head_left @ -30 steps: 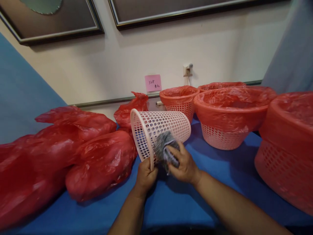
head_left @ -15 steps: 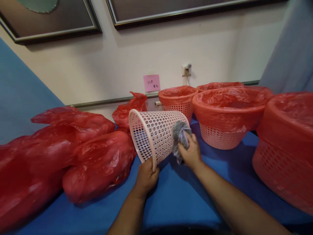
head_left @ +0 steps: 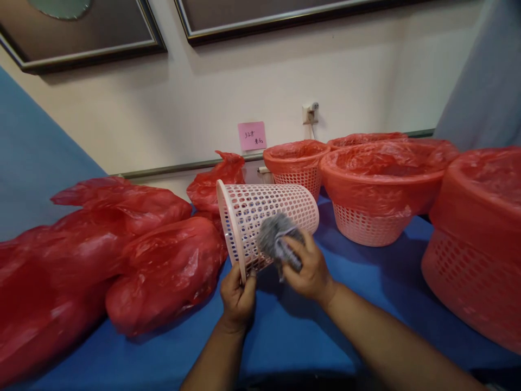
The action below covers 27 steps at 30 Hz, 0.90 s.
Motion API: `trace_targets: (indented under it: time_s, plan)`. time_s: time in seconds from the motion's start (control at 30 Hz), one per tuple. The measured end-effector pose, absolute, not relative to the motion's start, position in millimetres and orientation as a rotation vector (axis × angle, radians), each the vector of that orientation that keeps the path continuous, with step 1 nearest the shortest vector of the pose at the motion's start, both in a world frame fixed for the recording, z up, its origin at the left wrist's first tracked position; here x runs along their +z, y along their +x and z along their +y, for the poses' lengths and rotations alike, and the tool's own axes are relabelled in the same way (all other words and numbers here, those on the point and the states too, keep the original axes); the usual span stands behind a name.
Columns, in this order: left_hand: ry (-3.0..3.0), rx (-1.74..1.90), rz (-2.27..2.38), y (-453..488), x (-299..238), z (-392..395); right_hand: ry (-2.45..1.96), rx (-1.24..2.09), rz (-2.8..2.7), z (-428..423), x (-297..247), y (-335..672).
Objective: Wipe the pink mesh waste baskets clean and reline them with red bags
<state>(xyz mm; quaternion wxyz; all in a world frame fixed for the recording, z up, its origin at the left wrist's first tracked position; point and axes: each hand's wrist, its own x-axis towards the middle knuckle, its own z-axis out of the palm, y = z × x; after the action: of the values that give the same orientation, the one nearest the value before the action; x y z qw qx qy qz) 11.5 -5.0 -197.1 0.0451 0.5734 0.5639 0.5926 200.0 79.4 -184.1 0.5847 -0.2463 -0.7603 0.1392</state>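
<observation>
A pale pink perforated plastic basket [head_left: 280, 201] is held on its side above the blue table, its open end facing left. My left hand [head_left: 239, 298] grips the lower part of its rim, thumb on the near side. In my right hand [head_left: 309, 269] is a bunched grey cloth [head_left: 279, 236], pressed against the basket's side close to the rim end. The fingers of my right hand are closed around the cloth and partly hidden by it.
Filled red plastic bags [head_left: 166, 271] lie on the left of the blue table [head_left: 301, 342]. Baskets lined with red bags, such as a wide one [head_left: 370, 222], stand at the right and back. A pink note [head_left: 252, 136] and a socket [head_left: 310, 114] are on the wall.
My right hand has slid the cloth left along the basket's side, from the base end toward the rim. The basket has turned slightly, so less of its opening shows.
</observation>
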Motion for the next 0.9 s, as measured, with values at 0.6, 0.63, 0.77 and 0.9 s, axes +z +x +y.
trace_targets:
  time_s: [0.6,0.63,0.77,0.9]
  plan:
    - [2.001,1.557,1.538,10.3,-189.0,2.8,-0.238,0.423,-1.936,55.4,-188.5,189.6]
    - [1.977,1.548,1.529,10.1,-189.7,3.1,-0.276,0.411,-1.915,58.2,-189.1,189.9]
    - [1.837,1.569,1.538,7.3,-196.5,5.3,-0.788,0.392,-1.563,107.0,-196.2,202.0]
    - [1.78,1.642,1.593,2.8,-200.5,6.6,-1.164,0.638,-1.158,158.6,-202.1,219.2]
